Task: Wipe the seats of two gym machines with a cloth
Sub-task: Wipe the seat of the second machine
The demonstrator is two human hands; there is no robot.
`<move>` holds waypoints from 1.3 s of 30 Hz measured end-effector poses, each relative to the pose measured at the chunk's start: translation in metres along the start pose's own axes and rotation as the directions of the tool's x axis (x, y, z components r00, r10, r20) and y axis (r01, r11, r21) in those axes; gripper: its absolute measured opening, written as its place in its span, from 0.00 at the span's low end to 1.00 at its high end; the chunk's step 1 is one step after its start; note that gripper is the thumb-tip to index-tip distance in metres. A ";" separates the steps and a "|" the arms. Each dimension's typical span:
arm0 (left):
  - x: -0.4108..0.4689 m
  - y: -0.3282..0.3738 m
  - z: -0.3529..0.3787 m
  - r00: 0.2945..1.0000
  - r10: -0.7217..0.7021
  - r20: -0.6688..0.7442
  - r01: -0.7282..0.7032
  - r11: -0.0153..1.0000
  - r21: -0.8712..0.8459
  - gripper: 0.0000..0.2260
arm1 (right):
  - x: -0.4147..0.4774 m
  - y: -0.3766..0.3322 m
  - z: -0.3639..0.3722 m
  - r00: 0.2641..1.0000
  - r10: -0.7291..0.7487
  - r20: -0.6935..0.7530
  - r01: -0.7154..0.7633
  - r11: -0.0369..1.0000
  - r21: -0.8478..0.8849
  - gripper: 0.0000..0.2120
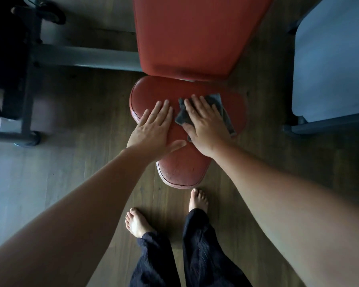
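A red padded seat [180, 168] of a gym machine lies below me, wide at the far end and narrow toward my feet. Its red backrest [193, 36] rises behind it. My left hand [155, 129] rests flat on the seat's left part, fingers spread, holding nothing. My right hand [205, 125] presses flat on a grey cloth [218, 102] spread over the seat's middle and right part. The cloth's edges stick out past the fingers and along the right side of the hand.
Grey metal frame bars [87, 56] of another machine run along the left, with a dark foot [29, 139] on the wooden floor. A pale blue padded surface [332, 65] on a dark frame stands at the right. My bare feet [136, 222] stand just before the seat.
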State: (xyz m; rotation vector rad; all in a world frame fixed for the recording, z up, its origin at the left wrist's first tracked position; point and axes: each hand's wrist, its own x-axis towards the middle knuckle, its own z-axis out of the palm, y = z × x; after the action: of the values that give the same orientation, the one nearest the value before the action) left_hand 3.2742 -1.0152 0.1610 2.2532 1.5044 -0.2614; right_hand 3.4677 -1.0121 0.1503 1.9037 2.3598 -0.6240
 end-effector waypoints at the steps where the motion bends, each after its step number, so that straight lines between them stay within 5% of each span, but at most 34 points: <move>1: 0.001 -0.001 0.001 1.000 -0.001 0.002 0.001 1.000 0.015 0.49 | -0.006 0.007 -0.001 1.000 0.002 0.017 -0.002 1.000 -0.006 0.31; 4: 0.002 -0.003 0.000 1.000 0.000 0.020 -0.001 1.000 0.029 0.49 | 0.003 0.032 -0.006 1.000 -0.008 0.022 0.009 0.999 -0.034 0.31; 10: 0.004 -0.001 0.002 0.999 -0.012 0.033 0.011 0.999 0.037 0.49 | 0.019 0.000 0.003 0.953 0.272 -0.131 -0.270 0.962 0.029 0.31; 16: 0.006 -0.002 0.003 1.000 -0.011 0.028 0.010 0.999 0.032 0.51 | -0.004 0.024 0.004 0.994 0.087 -0.064 -0.087 0.996 0.000 0.30; 22: 0.005 -0.002 0.004 0.999 -0.009 0.036 0.008 0.999 0.040 0.50 | 0.020 0.023 0.006 0.946 0.282 -0.158 -0.282 0.959 0.024 0.30; 28: 0.006 -0.004 0.004 1.000 -0.011 0.025 0.010 0.999 0.044 0.51 | -0.009 0.034 0.001 0.997 0.065 -0.044 -0.066 0.998 -0.014 0.31; 34: 0.005 -0.002 0.004 1.000 -0.010 0.030 0.009 0.999 0.036 0.49 | 0.010 0.015 0.008 0.947 0.284 -0.152 -0.286 0.958 0.011 0.30; 39: 0.006 -0.002 0.003 0.999 -0.010 0.043 0.008 0.999 0.051 0.50 | -0.029 0.007 0.008 0.999 -0.043 -0.032 0.043 0.999 0.002 0.30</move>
State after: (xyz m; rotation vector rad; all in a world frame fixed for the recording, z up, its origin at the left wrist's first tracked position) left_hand 3.2753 -1.0110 0.1559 2.2658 1.5024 -0.3529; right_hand 3.4803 -1.0409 0.1494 1.8818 2.4265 -0.6044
